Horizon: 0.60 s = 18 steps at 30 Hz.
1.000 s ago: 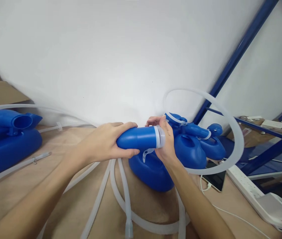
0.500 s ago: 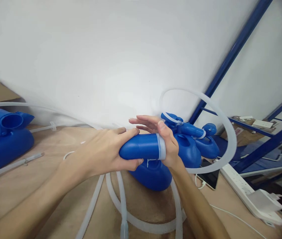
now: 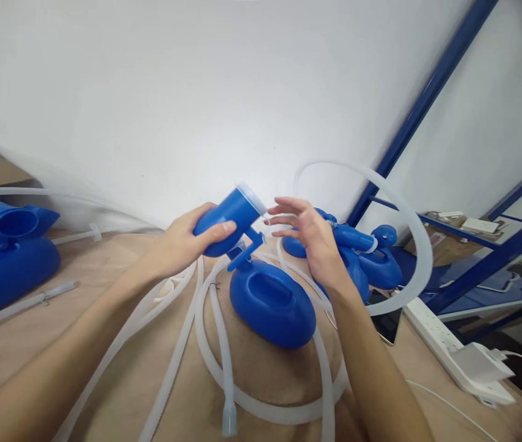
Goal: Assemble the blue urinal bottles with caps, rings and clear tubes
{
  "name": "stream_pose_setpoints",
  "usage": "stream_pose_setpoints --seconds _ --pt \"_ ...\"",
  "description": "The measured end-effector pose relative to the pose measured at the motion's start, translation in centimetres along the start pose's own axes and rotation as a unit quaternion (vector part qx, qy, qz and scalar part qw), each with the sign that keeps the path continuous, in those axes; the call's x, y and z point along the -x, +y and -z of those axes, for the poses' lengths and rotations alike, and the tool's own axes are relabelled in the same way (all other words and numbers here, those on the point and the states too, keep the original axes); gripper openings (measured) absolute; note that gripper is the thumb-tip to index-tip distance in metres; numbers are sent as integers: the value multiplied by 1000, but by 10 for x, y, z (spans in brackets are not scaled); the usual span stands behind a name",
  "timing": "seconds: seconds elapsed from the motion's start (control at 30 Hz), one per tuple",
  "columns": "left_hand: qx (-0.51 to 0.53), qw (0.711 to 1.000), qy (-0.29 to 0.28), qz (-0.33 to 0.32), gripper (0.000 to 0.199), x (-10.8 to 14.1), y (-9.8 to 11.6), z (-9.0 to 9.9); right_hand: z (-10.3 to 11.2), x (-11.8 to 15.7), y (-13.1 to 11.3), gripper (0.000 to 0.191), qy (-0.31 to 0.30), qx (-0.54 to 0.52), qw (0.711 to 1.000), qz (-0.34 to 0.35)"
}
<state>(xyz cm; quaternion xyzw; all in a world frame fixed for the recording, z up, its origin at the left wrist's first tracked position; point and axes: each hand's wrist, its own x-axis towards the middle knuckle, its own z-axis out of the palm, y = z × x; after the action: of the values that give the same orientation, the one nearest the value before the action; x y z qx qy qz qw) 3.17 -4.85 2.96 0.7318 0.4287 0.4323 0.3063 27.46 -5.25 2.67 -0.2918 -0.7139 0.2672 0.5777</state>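
Observation:
My left hand (image 3: 203,236) is wrapped round the blue neck (image 3: 233,215) of a blue container, whose rounded body (image 3: 272,304) hangs tilted below it. A translucent cap (image 3: 252,197) covers the end of the neck and faces up and right. My right hand (image 3: 304,230), fingers spread, is just right of the cap and holds nothing. Beneath the container, pale flexible tubes (image 3: 279,414) lie in loops, one ending in a clear connector (image 3: 229,420).
Another blue container (image 3: 12,264) stands at the left. More blue containers (image 3: 381,267) sit at the right under an arching tube (image 3: 420,245). Near them are a phone (image 3: 387,325), a white power strip (image 3: 454,356) and a blue metal rack (image 3: 427,104).
My left hand has tilted the container so its capped end points upward and shifted it left. My right hand has come off the cap, with its fingers spread.

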Motion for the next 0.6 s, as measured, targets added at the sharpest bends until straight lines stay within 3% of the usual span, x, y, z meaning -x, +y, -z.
stream_pose_setpoints --seconds 0.1,0.23,0.43,0.6 --pt "25 999 31 35 54 -3 -4 5 4 2 -4 39 -48 109 993 -6" --pt "23 998 43 47 52 -2 -4 7 -3 5 -2 20 -43 176 982 57" --pt "36 998 29 45 52 1 1 2 -10 7 9 16 10 226 961 159" --pt "67 997 20 40 50 3 4 -2 -20 10 22 16 79 162 973 142"
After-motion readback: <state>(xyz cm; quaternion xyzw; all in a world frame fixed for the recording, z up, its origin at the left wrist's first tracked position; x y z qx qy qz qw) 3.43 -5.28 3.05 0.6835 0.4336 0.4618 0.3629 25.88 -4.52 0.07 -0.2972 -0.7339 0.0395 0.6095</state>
